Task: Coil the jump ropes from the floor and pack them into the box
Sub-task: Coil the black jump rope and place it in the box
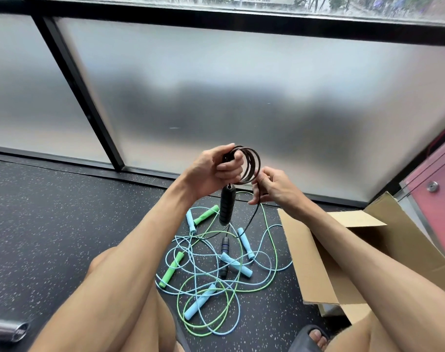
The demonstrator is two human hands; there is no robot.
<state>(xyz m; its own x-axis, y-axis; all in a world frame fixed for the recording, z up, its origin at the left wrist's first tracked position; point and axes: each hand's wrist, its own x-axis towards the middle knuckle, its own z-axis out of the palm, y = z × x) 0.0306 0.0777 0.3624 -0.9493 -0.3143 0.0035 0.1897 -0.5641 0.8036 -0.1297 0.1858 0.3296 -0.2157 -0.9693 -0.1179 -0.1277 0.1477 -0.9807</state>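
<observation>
Currently in hand: coiling of the thin black jump rope (250,166); packing has not begun for this rope.
Left hand (217,171): raised at chest height, fingers curled round the gathered black loops. One ribbed black handle (227,205) hangs just below it.
Right hand (273,188): just beside the coil, thumb and fingers pinching the free black cord, which runs down to the tangle.
Rope location: coil held in the air between both hands; its tail lies on the speckled black rubber floor (64,224).
Box location: open brown cardboard box (315,262) on the floor at the person's right, near the tangle. Its interior is mostly hidden, so its contents cannot be told.
Next move, judged: draw up the remaining cord and lay it as further loops of equal size. The tail crosses the coloured cords and may snag or drag them.
Count, hands: two, both on the black rope.
Count, boxes: one.
Count, green foam handles (171,269): two, so one green rope.
Count, light-blue foam handles (198,302): four, so two light-blue ropes.
Count, dark handles on floor (225,246): at least one; exact number unclear in the tangle.
</observation>
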